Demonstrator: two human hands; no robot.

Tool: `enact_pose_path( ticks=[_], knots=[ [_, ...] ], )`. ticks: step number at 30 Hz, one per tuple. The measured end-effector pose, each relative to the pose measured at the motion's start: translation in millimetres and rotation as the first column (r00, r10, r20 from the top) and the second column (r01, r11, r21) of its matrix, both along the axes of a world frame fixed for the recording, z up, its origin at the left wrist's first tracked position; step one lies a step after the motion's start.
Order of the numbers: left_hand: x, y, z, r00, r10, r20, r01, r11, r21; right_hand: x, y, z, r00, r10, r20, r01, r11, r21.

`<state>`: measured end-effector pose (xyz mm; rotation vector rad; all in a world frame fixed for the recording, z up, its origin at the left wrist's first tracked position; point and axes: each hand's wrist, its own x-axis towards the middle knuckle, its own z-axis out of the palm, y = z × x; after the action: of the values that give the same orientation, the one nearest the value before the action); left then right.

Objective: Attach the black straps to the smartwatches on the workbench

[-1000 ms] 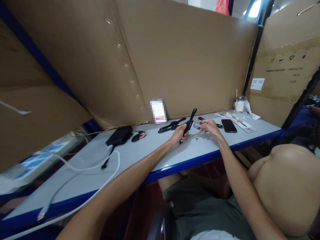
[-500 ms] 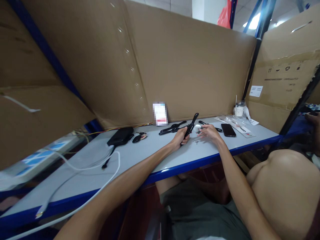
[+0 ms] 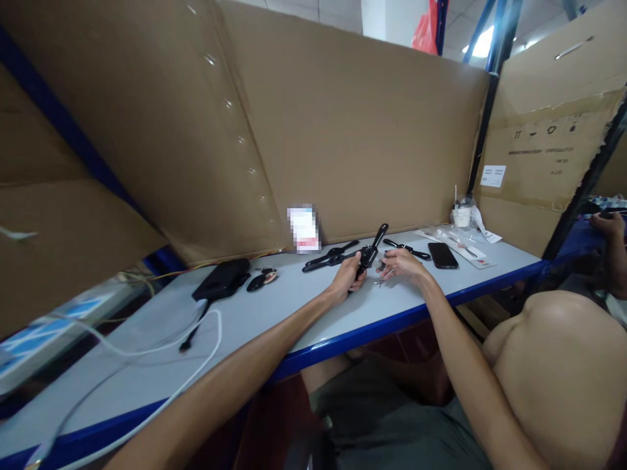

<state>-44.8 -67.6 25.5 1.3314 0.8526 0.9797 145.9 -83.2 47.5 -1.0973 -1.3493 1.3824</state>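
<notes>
My left hand (image 3: 349, 275) is closed around a black wristwatch (image 3: 376, 240), whose strap points up and away from me. Just right of it, my right hand (image 3: 400, 264) has its fingers bent together at a small pale-and-dark piece that I cannot make out, close to the watch. On the table below the fingertips lies a tiny metallic piece (image 3: 379, 282). Two more black watches (image 3: 323, 262) rest behind my left hand. Another black watch (image 3: 417, 252) lies behind my right hand.
A phone (image 3: 443, 255) lies to the right, near plastic packaging (image 3: 463, 245) and a cup (image 3: 461, 217). At left are a black case (image 3: 223, 279), keys (image 3: 262, 279) and white cables (image 3: 218, 326). Cardboard (image 3: 367, 143) walls the table (image 3: 274, 313). Another person (image 3: 610, 228) is at far right.
The view has shifted slightly, moving the table items left in the picture. A white round piece showed at my right fingertips before; now it is mostly out of sight. My left hand keeps the watch.
</notes>
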Motion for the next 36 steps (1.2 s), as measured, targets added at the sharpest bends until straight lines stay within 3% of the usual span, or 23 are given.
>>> enact_pose_path(
  ticks=[10,21,30,36],
  knots=[
    [1.1,-2.5,3.1,1.0,-0.016,-0.02,0.017,0.999,0.029,1.3,2.1,-0.1,0.996,0.087,0.011,-0.087,0.995,0.045],
    [0.9,0.2,-3.0,0.994,-0.045,-0.096,0.062,0.982,0.18,-1.7,1.9,-1.5,0.994,0.108,0.003,-0.108,0.992,0.065],
    [-1.4,5.1,-6.5,0.992,-0.026,-0.123,0.054,0.971,0.232,-0.9,7.1,-6.4,0.983,0.052,0.174,-0.072,0.991,0.11],
    [-2.1,4.4,-6.6,0.992,-0.046,-0.119,0.07,0.977,0.202,-2.1,6.3,-3.2,0.974,0.085,0.209,-0.111,0.987,0.119]
  ],
)
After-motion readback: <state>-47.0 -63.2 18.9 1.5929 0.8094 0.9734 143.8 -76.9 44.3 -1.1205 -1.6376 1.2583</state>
